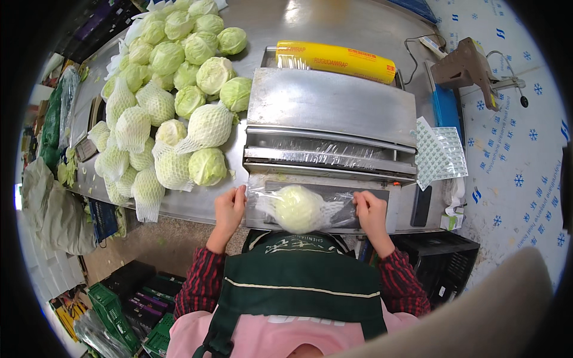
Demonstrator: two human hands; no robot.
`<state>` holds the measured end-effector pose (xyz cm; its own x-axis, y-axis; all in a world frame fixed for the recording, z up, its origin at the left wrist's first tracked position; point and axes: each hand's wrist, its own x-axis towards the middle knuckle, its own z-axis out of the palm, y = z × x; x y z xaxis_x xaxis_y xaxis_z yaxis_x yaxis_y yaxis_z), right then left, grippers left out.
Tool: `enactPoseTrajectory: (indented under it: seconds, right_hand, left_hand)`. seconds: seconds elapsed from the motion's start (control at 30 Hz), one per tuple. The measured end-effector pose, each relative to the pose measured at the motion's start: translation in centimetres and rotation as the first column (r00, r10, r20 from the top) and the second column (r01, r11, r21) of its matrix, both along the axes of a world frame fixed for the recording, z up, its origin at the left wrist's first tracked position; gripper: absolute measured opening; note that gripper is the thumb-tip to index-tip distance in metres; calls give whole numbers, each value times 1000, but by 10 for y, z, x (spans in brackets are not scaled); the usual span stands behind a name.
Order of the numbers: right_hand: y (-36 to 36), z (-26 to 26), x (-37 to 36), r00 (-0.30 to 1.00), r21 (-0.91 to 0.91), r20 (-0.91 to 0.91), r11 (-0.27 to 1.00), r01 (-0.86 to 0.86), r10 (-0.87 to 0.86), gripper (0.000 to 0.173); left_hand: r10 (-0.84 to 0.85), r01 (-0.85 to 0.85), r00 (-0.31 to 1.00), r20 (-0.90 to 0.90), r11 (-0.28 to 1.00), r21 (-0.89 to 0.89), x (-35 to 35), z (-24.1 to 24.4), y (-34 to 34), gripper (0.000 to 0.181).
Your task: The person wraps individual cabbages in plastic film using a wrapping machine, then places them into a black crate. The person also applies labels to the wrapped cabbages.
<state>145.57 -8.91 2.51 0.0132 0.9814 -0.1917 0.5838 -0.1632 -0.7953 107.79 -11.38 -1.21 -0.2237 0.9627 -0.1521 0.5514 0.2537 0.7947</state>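
Note:
A cabbage (296,209) in a white foam net lies on the dark plate (380,195) at the front of the metal film-wrapping machine (331,103), with clear plastic film around it. My left hand (230,210), fingers closed, pinches the film at the left of the cabbage. On the other side, my right hand (370,212) pinches the film's right end. Both hands are apart from the cabbage itself. A yellow roll of plastic wrap (335,60) rests at the machine's back, and film shows in the slot (318,152) above the cabbage.
Bare cabbages (168,58) and foam-netted cabbages (134,129) are heaped on the metal table (264,18) to the left. At right are sticker sheets (450,152), a dark phone (421,206) and a brown device (461,67). Crates (112,313) stand below left; a black crate (441,259) stands below right.

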Motion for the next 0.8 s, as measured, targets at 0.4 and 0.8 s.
enactPoseTrajectory:
  seconds: [0.4,0.8]
  right_hand:
    - [8,-33,-150,602,-70,-789,955,-288,124,46]
    - [3,55,-181,272,-28,-883,535,-844,383,60]
  left_hand:
    - [-194,256,966,-168,786,563,33,36,1,10]
    - [-746,600,624,231,648,470,21,149,41,14]
